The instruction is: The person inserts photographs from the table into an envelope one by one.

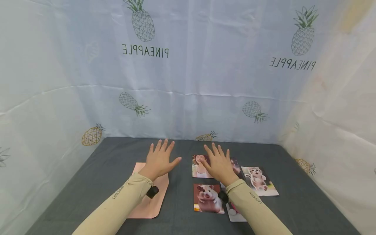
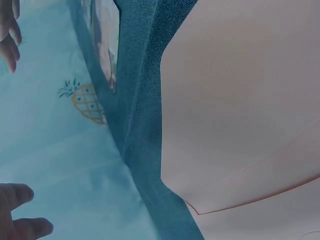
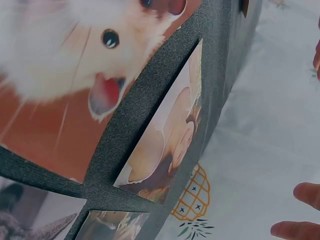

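My left hand (image 1: 160, 162) has its fingers straight and spread above a pale pink envelope (image 1: 160, 195), touching nothing that I can see. In the left wrist view the envelope (image 2: 235, 100) fills the right side, its flap edge low down. With fingers also spread, my right hand (image 1: 219, 164) hovers over a group of photo cards and holds nothing. Beside it lie a portrait card (image 1: 199, 171), a hamster card (image 1: 207, 199) and a kitten card (image 1: 258, 182). A dark card (image 1: 235, 164) and a pale one (image 1: 235, 215) are partly hidden by the right hand and forearm.
A dark grey cloth (image 1: 182, 202) covers the table. White curtain fabric (image 1: 188, 65) printed with pineapples hangs behind it and on both sides. A small black wrist camera (image 1: 152, 192) sits on the left wrist, another black camera (image 1: 223, 196) on the right.
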Demonstrator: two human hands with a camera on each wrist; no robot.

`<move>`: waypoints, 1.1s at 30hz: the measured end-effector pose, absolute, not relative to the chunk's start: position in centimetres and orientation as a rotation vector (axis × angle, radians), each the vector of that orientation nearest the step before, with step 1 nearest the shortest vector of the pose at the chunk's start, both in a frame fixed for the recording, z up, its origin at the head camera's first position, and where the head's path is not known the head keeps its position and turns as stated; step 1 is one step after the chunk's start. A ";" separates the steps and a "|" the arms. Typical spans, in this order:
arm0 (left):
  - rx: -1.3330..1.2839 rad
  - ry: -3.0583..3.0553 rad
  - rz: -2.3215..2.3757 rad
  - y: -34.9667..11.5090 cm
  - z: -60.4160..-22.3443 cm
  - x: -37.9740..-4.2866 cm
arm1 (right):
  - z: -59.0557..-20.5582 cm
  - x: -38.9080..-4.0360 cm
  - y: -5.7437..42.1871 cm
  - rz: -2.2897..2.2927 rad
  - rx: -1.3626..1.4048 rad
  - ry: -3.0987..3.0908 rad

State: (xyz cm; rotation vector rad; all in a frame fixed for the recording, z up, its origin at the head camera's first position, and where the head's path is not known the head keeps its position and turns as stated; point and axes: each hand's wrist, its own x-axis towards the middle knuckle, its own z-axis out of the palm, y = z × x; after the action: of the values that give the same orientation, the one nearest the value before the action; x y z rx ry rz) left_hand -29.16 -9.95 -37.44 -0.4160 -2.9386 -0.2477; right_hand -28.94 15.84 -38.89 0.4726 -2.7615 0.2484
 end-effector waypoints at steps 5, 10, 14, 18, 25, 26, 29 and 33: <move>-0.429 -2.921 -0.195 -9.9 -37.3 -29.3 | -38.7 -29.0 15.9 0.240 0.468 -2.804; -0.423 -2.964 -0.178 -9.8 -37.1 -29.1 | -38.7 -28.9 16.1 0.238 0.481 -2.822; -0.392 -3.037 -0.235 -9.7 -36.9 -28.9 | -38.7 -28.8 16.2 0.243 0.480 -2.826; -0.381 -3.069 -0.264 -9.6 -36.6 -28.7 | -38.6 -28.8 16.2 0.247 0.463 -2.845; -0.399 -3.067 -0.276 -9.5 -36.5 -28.6 | -38.6 -28.8 16.4 0.249 0.471 -2.845; -0.401 -3.066 -0.276 -9.5 -36.5 -28.6 | -38.6 -28.9 16.4 0.255 0.479 -2.842; -0.408 -3.063 -0.276 -9.6 -36.5 -28.6 | -38.6 -28.9 16.6 0.273 0.485 -2.859; -0.401 -3.069 -0.280 -9.9 -36.4 -28.6 | -38.4 -28.9 17.0 0.300 0.468 -2.890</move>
State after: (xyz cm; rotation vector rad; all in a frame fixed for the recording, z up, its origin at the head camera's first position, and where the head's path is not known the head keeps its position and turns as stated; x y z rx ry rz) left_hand -28.58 -9.93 -36.45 -0.4014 -3.0686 -0.2798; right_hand -28.86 16.98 -38.44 0.4680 -2.8896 0.2998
